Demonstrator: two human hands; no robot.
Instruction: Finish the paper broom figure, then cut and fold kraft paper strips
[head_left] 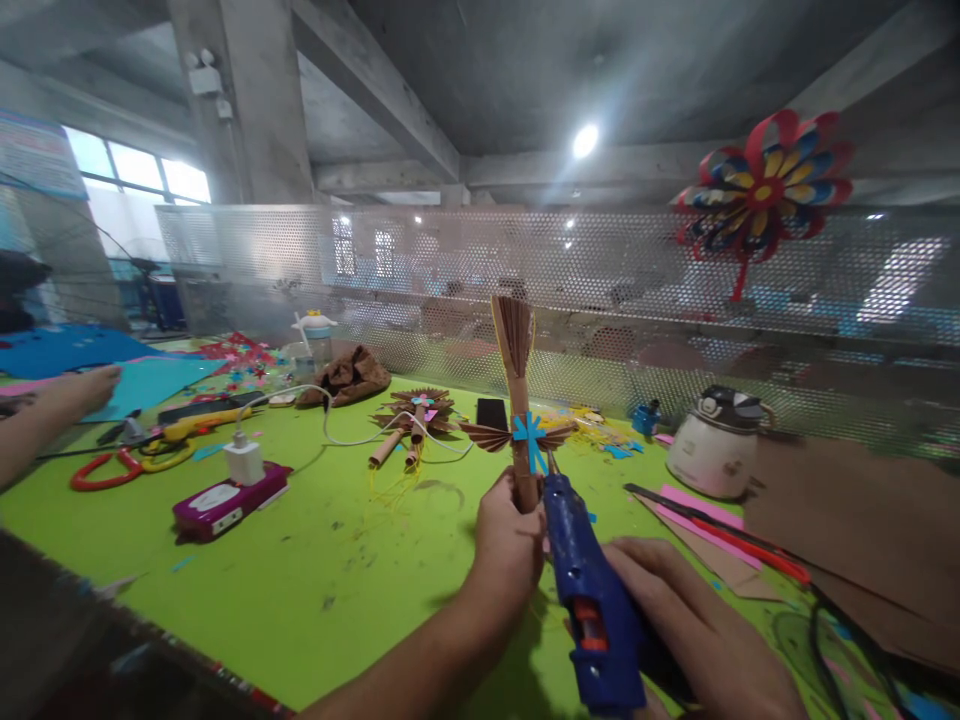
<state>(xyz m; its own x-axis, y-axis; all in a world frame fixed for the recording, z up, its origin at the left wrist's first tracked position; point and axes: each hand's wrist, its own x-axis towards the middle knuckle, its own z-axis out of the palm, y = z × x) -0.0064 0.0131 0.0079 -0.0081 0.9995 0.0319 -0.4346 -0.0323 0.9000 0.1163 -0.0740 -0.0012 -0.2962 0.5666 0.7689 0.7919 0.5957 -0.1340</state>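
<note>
My left hand (pixel 508 545) is closed around the lower stem of a brown folded-paper figure (pixel 514 345), holding it upright above the table. The figure has a pleated fan on top, two pleated side wings and blue paper strips (pixel 531 430) crossed on its front. My right hand (pixel 690 610) grips a blue hot glue gun (pixel 589 590), its nozzle pointing up at the lower blue strips. Whether the nozzle touches the paper I cannot tell. Part of the glue gun's handle is hidden behind my fingers.
On the green table (pixel 300 600) sit a purple power strip (pixel 229 500) with a white charger, scissors (pixel 120 468), another brown paper figure (pixel 420 415), a phone (pixel 491 412), a kettle (pixel 716 445), a red-handled cutter (pixel 765 550) and brown card (pixel 847 520). Another person's hand (pixel 82 392) is at left.
</note>
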